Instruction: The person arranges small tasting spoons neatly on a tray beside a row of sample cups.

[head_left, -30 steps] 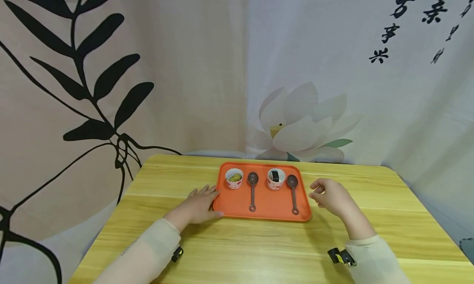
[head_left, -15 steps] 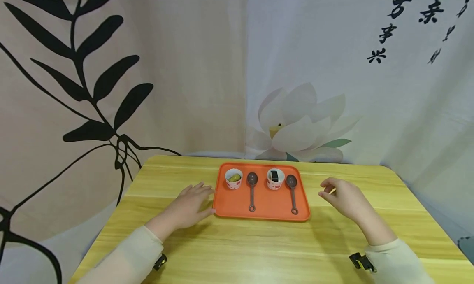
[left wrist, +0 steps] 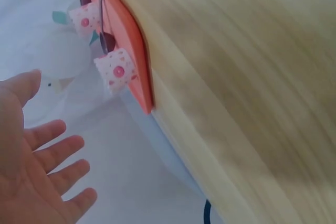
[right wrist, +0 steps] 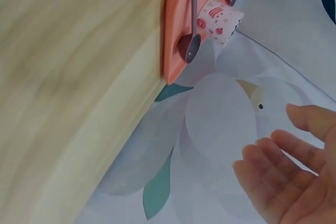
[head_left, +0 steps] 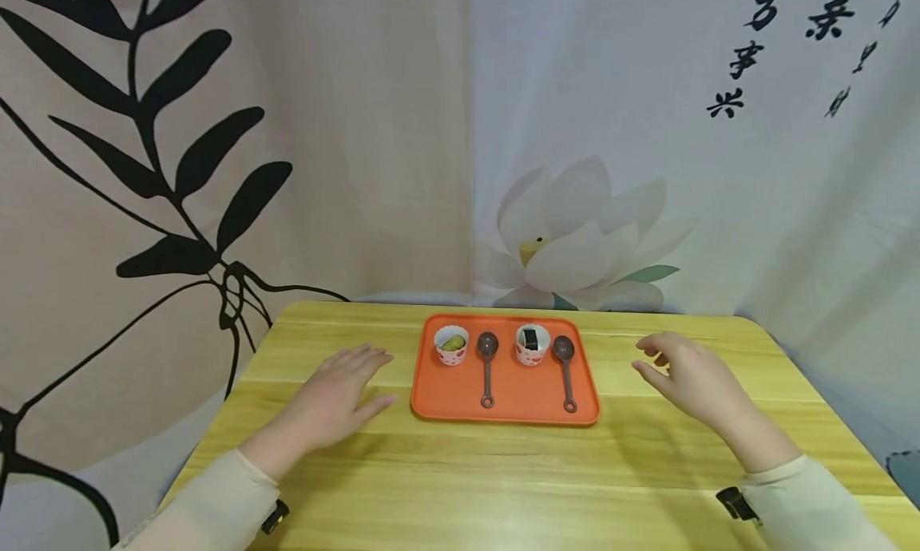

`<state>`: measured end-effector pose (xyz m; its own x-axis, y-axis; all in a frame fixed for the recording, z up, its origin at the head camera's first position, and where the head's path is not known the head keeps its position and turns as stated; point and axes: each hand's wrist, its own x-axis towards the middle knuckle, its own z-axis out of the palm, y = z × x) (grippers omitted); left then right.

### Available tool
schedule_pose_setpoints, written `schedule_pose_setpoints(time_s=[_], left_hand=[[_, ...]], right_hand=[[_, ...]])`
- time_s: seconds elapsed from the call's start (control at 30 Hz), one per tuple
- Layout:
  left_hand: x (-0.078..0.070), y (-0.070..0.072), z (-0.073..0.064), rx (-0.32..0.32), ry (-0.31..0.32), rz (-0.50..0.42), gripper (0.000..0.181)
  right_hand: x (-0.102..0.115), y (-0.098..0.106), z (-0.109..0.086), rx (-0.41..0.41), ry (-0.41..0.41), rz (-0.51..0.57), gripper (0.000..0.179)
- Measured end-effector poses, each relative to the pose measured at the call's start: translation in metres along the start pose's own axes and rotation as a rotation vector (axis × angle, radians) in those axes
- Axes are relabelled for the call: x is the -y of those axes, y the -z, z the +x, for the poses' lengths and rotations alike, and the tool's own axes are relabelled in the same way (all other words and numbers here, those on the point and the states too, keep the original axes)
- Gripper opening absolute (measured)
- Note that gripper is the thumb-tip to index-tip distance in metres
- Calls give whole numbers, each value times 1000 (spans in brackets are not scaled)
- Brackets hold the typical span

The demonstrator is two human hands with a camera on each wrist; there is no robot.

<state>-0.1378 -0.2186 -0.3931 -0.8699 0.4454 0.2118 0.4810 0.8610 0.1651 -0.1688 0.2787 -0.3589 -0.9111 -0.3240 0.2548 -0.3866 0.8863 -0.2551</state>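
An orange tray (head_left: 528, 403) lies on the table, bearing two paper cups and two dark spoons. The left cup (head_left: 451, 355) has something yellow-green in it. Beside it lies one spoon (head_left: 487, 367). A second cup (head_left: 531, 355) contains a black-and-white piece, and another spoon (head_left: 565, 367) lies at its right. My left hand (head_left: 327, 399) is held left of the tray, apart from it, fingers extended and holding nothing. To the tray's right, my right hand (head_left: 693, 379) hovers with loosely bent fingers and nothing in them. Both wrist views show the palms bare.
The yellow wood-grain table (head_left: 474, 487) extends around the tray. Behind its far edge hangs a pale curtain (head_left: 381, 176) printed with dark leaves, a lotus and black characters. Each wrist wears a black strap device (head_left: 736, 503).
My left hand has let go of the tray's left edge and moved left. My right hand has drawn away to the right. The tray and its contents stay in place.
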Motion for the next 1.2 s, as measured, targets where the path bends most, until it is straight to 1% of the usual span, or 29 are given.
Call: schedule_pose_setpoints(time_s=[0.1, 0.23, 0.47, 0.57, 0.83, 1.07, 1.2], left_hand=[[2, 5, -2, -18, 7, 14, 65], [5, 11, -3, -29, 17, 44, 69], [8, 21, -1, -30, 8, 139, 78], [10, 25, 1, -25, 14, 164, 82], [12, 35, 4, -34, 33, 185, 88], [18, 44, 8, -31, 41, 222, 91], [21, 49, 12, -23, 50, 237, 92]], right_hand=[[0, 6, -2, -19, 15, -40, 34], [-1, 14, -2, -25, 11, -72, 45], [-9, 21, -5, -14, 8, -106, 64], [-11, 24, -6, -12, 11, -117, 69], [-16, 28, -4, -28, 56, -147, 78], [-22, 34, 2, -96, 154, -204, 84], [-21, 39, 6, -86, 154, -210, 86]])
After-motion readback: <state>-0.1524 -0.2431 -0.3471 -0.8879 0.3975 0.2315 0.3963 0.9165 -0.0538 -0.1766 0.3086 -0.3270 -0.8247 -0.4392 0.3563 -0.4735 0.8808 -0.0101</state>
